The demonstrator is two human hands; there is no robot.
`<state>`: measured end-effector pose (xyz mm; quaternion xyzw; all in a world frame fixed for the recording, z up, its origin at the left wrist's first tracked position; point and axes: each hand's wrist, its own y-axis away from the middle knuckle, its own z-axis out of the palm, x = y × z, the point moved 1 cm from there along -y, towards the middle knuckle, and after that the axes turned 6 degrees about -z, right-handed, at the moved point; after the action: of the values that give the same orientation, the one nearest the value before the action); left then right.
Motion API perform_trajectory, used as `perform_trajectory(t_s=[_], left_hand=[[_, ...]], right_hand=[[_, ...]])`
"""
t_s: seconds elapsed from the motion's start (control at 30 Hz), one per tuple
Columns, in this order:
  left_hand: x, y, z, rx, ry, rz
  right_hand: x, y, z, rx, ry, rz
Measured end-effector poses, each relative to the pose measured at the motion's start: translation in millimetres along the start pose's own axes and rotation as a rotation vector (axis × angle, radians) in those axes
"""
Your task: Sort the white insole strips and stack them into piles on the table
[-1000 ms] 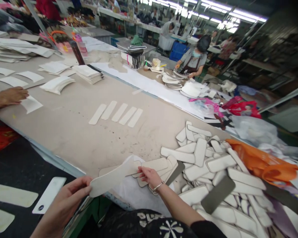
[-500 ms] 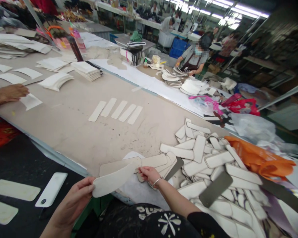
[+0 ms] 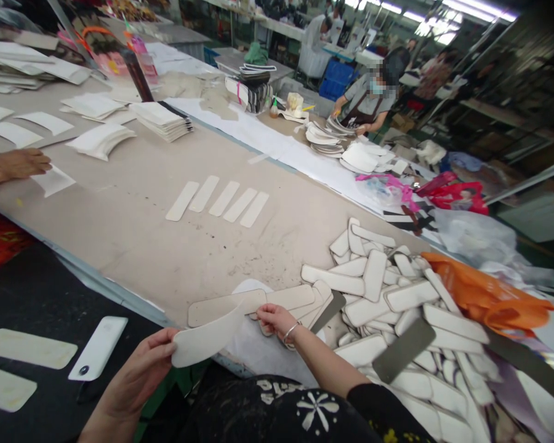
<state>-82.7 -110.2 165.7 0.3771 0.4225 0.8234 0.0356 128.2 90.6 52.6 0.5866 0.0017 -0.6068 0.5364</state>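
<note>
My left hand [image 3: 145, 363] pinches the left end of a thin, curved white panel [image 3: 207, 338] between thumb and fingers, in the head view. The panel is held over the table's near edge. Close to its other end, my right hand [image 3: 277, 321] is closed, thumb and fingertips pressed together. Whatever those fingertips grip is too small or hidden to make out. Beneath and behind both hands lie flat beige strips [image 3: 290, 297] with rounded corners, overlapping in a row on the table.
A heap of pale rounded strips [image 3: 406, 301] covers the table's right side, beside an orange bag [image 3: 484, 295]. Several white strips [image 3: 224, 198] lie mid-table. Another person's hand [image 3: 16, 166] holds a white piece at left. A masked person [image 3: 369, 101] handles stacks across the table.
The view has shifted slightly. The panel's far end now appears a little farther from my right fingertips. My left hand keeps its grip on the panel.
</note>
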Motion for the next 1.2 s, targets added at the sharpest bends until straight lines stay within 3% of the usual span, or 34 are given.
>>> perform_trajectory(t_s=[0.27,0.43,0.53,0.7,0.8,1.0,1.2], left_hand=[[7,-3,3.4,-0.015,0.007,-0.021],[4,-10,-6.5,-0.015,-0.007,-0.014],[-1,-22,-20.4,0.08,-0.079,-0.006],[-16,-65,-51.8,0.454,-0.348,0.065],[-25,-90,-63.6,0.589,-0.597,0.105],[-27,-116,-62.1,0.625,-1.122,0.008],[-30,-125,-61.6,0.642,-1.23,-0.027]], right_hand=[[4,-10,11,-0.032,0.194,0.068],[6,-11,7,-0.003,0.269,0.056],[7,-14,-1,0.074,0.334,0.019],[6,-28,-15,0.242,0.504,-0.013],[2,-36,-21,0.305,0.643,-0.015],[-5,-44,-26,0.335,0.894,-0.02],[-10,-48,-23,0.304,1.067,-0.013]])
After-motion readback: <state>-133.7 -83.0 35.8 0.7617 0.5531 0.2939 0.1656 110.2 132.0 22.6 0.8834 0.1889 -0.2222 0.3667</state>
